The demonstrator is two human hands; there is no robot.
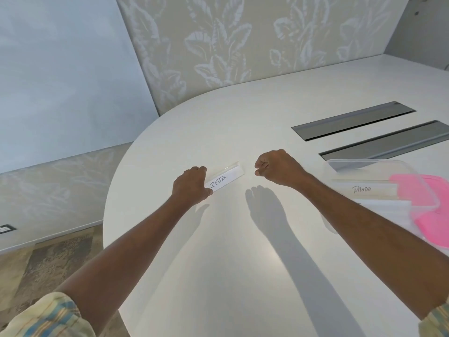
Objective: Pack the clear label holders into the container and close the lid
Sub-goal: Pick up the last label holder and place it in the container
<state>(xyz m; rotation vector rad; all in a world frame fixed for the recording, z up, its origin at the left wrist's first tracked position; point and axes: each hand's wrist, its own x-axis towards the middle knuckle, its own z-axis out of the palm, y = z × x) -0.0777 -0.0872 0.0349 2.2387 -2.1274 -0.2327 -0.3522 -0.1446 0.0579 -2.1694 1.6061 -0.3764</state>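
A clear label holder with a white card reading ZEBRA (227, 177) lies on the white table (218, 251). My left hand (192, 186) grips its left end, thumb and fingers around it. My right hand (279, 167) hovers just right of the holder's other end, fingers curled, holding nothing. At the right stands a clear plastic container (369, 166). Inside it lies a holder with a card reading PANDA (364, 189), with another holder (384, 206) below it. A pink lid (422, 210) leans partly over the container's right side.
Two grey recessed cable slots (352, 120) (388, 142) run across the table beyond the container. The table's curved edge drops to a patterned floor (48, 263) at the left. A leaf-patterned wall panel (218, 45) stands behind the table.
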